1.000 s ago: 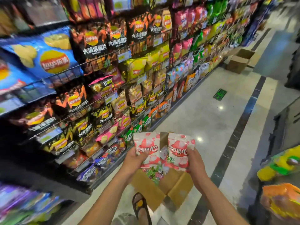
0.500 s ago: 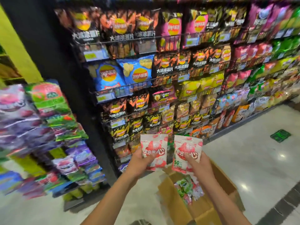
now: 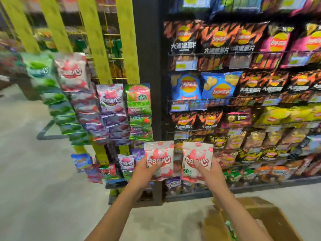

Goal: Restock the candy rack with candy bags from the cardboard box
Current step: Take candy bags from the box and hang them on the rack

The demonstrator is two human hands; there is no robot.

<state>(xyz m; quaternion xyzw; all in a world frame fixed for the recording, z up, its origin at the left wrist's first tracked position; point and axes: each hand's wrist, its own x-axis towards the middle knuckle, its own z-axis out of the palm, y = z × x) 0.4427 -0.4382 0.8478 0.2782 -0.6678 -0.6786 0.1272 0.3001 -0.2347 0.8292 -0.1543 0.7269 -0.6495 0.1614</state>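
My left hand (image 3: 146,172) grips a pink-and-white candy bag (image 3: 159,156) by its lower part. My right hand (image 3: 211,172) grips a second matching candy bag (image 3: 197,157) beside it. Both bags are upright at chest height, in front of the gap between the candy rack and the chip shelves. The candy rack (image 3: 97,54) with yellow-green hanging strips fills the upper left, with rows of green, pink and purple candy bags (image 3: 111,105) clipped on it. The open cardboard box (image 3: 271,218) sits on the floor at the lower right, partly behind my right forearm.
A black post (image 3: 150,66) separates the candy rack from wire shelves packed with chip bags (image 3: 243,94) on the right. Pale floor (image 3: 34,188) stretches to the left and below. A dark metal rack foot (image 3: 46,134) juts out at the left.
The view has swung left from the chip aisle to the candy rack. Both hands still hold their bags, carried along and raised. The box has moved to the lower right of the view.
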